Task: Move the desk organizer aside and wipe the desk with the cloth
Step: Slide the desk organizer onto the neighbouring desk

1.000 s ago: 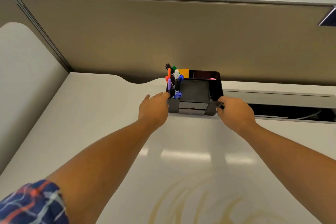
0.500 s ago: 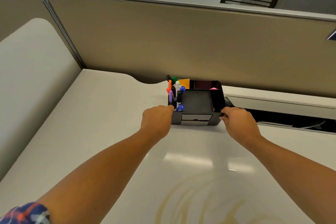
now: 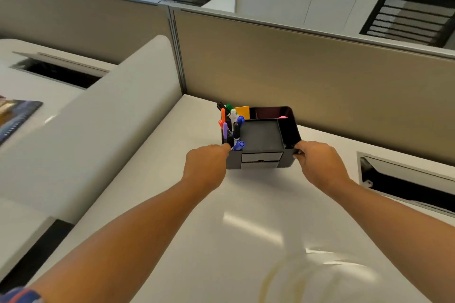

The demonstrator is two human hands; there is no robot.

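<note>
A black desk organizer point(image 3: 261, 135) holding several coloured markers and sticky notes sits near the back of the white desk point(image 3: 221, 241), close to the beige partition. My left hand point(image 3: 206, 167) grips its front left corner. At the front right corner, my right hand point(image 3: 317, 162) holds it too. A yellowish smear point(image 3: 278, 278) marks the desk surface near me. No cloth is in view.
A beige partition point(image 3: 307, 76) runs behind the desk. An open cable slot point(image 3: 403, 184) lies in the desk to the right. A curved divider panel point(image 3: 98, 125) stands on the left, with a neighbouring desk, a second slot and a notebook point(image 3: 14, 118) beyond it.
The organizer has slid left along the desk, away from the cable slot, with both hands still holding it. The view has swung left, so the neighbouring desk now shows.
</note>
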